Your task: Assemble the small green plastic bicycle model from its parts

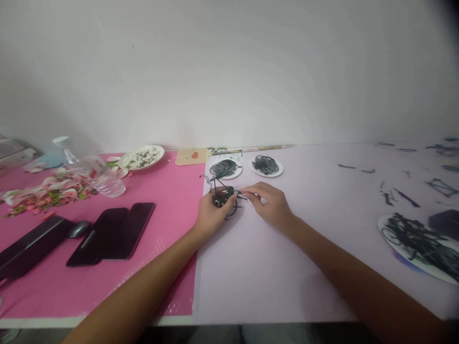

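Note:
A small dark model bicycle (230, 193) is held up over the light sheet near the pink edge. My left hand (214, 210) wraps round its frame and wheel, with the thumb in front. At its right side my right hand (268, 200) pinches the end of a thin dark part that reaches to the bicycle; whether the part is joined to it I cannot tell. Just behind stand two white plates, one with dark wheels and parts (234, 175), the other with a pile of small dark parts (265, 165).
Loose dark parts (407, 197) and a heaped plate (385, 239) lie at the right. On the pink sheet (161, 277) are two phones (125, 234), a black case (34, 243), a plastic bottle (103, 177), petals (60, 188) and a plate of white bits (143, 158).

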`<action>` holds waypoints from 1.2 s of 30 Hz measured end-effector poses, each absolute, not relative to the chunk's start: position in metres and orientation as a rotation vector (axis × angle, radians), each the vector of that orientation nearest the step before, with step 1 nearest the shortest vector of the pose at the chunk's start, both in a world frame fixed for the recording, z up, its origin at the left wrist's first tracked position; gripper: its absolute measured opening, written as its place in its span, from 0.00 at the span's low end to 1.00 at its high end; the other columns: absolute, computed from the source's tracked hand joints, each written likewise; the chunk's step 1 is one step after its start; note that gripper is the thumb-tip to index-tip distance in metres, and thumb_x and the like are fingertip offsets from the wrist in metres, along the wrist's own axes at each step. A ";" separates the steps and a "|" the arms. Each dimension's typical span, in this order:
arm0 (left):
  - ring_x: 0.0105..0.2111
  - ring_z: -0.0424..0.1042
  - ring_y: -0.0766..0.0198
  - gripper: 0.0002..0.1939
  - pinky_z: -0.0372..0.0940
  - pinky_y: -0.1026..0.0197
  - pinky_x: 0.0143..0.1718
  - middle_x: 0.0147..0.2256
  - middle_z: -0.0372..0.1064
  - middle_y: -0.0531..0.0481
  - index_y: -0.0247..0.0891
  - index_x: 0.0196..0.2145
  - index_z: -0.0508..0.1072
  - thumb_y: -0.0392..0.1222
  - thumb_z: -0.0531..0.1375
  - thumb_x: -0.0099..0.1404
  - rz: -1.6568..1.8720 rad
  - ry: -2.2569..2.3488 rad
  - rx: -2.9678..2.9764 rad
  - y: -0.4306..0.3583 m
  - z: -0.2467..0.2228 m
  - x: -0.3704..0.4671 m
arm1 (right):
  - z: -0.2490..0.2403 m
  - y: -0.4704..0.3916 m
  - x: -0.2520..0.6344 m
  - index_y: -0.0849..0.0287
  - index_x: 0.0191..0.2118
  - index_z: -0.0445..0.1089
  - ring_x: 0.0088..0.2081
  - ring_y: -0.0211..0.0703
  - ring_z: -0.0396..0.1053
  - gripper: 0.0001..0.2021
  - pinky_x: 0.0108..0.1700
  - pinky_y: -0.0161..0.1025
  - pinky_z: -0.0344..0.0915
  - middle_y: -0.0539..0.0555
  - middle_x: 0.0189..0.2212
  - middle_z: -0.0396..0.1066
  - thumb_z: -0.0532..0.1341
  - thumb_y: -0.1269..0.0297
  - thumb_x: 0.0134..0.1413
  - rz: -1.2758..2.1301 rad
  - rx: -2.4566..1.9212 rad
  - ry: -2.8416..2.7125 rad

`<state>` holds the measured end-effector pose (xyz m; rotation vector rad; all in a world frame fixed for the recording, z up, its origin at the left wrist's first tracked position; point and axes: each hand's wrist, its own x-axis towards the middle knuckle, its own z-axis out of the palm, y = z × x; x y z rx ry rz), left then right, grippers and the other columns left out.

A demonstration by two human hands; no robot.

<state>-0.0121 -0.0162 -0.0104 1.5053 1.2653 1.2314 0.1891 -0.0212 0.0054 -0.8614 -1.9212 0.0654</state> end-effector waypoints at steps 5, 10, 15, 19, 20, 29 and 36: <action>0.34 0.73 0.59 0.25 0.67 0.60 0.37 0.38 0.78 0.45 0.35 0.48 0.78 0.56 0.69 0.61 1.225 1.270 1.512 -0.017 -0.010 -0.012 | 0.004 -0.021 0.190 0.54 0.48 0.79 0.36 0.43 0.77 0.08 0.34 0.39 0.73 0.55 0.40 0.81 0.63 0.67 0.67 0.056 -0.856 -1.932; 0.34 0.73 0.59 0.26 0.67 0.59 0.37 0.39 0.78 0.44 0.35 0.49 0.77 0.56 0.68 0.61 1.210 1.308 1.532 -0.017 -0.010 -0.012 | 0.005 -0.019 0.190 0.53 0.48 0.79 0.39 0.45 0.79 0.08 0.41 0.42 0.75 0.55 0.39 0.82 0.64 0.65 0.67 0.036 -0.881 -1.945; 0.31 0.72 0.61 0.23 0.66 0.60 0.34 0.37 0.78 0.46 0.35 0.49 0.78 0.54 0.67 0.62 1.223 1.310 1.661 -0.016 -0.007 -0.015 | 0.005 -0.016 0.193 0.54 0.50 0.79 0.38 0.44 0.80 0.10 0.43 0.42 0.77 0.53 0.40 0.83 0.64 0.68 0.67 -0.041 -0.815 -1.991; 0.33 0.74 0.61 0.19 0.67 0.60 0.36 0.38 0.79 0.47 0.37 0.48 0.78 0.51 0.66 0.64 1.253 1.333 1.797 -0.016 -0.005 -0.017 | 0.004 -0.016 0.194 0.54 0.52 0.78 0.38 0.43 0.80 0.12 0.43 0.42 0.77 0.53 0.41 0.83 0.64 0.71 0.66 -0.119 -0.780 -2.035; 0.34 0.75 0.60 0.18 0.68 0.60 0.37 0.39 0.80 0.47 0.38 0.48 0.78 0.50 0.66 0.64 1.259 1.337 1.818 -0.015 -0.005 -0.017 | 0.004 -0.016 0.194 0.54 0.52 0.78 0.39 0.43 0.80 0.12 0.43 0.41 0.77 0.52 0.42 0.83 0.64 0.71 0.66 -0.132 -0.781 -2.042; 0.44 0.78 0.55 0.18 0.71 0.56 0.47 0.46 0.80 0.44 0.39 0.50 0.77 0.48 0.67 0.64 1.255 1.346 1.905 -0.013 -0.008 -0.019 | 0.005 -0.021 0.193 0.52 0.50 0.79 0.37 0.43 0.80 0.10 0.40 0.40 0.74 0.50 0.40 0.83 0.64 0.68 0.66 -0.203 -0.883 -2.071; 0.42 0.78 0.54 0.18 0.71 0.54 0.45 0.46 0.79 0.44 0.39 0.50 0.77 0.50 0.66 0.66 1.217 1.365 1.969 -0.015 -0.008 -0.018 | 0.006 -0.022 0.192 0.55 0.38 0.78 0.29 0.41 0.77 0.05 0.33 0.40 0.67 0.51 0.32 0.82 0.64 0.65 0.66 -0.301 -0.953 -2.029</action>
